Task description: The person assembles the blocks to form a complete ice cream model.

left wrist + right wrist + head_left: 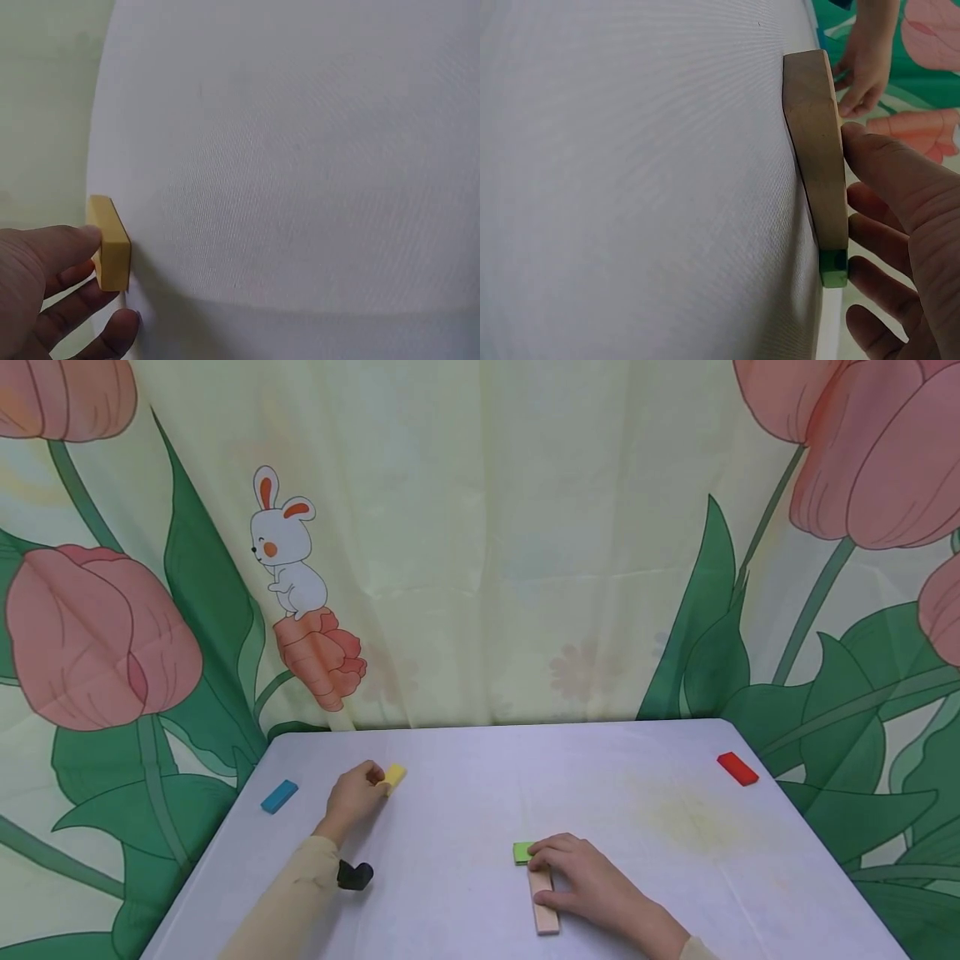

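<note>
At the table's left back, my left hand (354,795) pinches one end of a small yellow block (393,777) between thumb and fingers. The left wrist view shows the yellow block (112,247) standing close over the white cloth. My right hand (588,881) lies over a long plain wooden block (546,917) near the front middle, its bent fingertips and thumb touching the upper face. A green block (521,853) meets the far end of the wooden block, a fingertip at its edge. In the right wrist view the green block (833,268) sits end to end with the wooden block (814,142).
A blue block (280,797) lies near the table's left edge, a red block (738,769) near its right edge. A black device (355,875) is strapped at the left wrist. Behind the white-covered table (450,810) hangs a curtain (480,543) printed with tulips and a rabbit.
</note>
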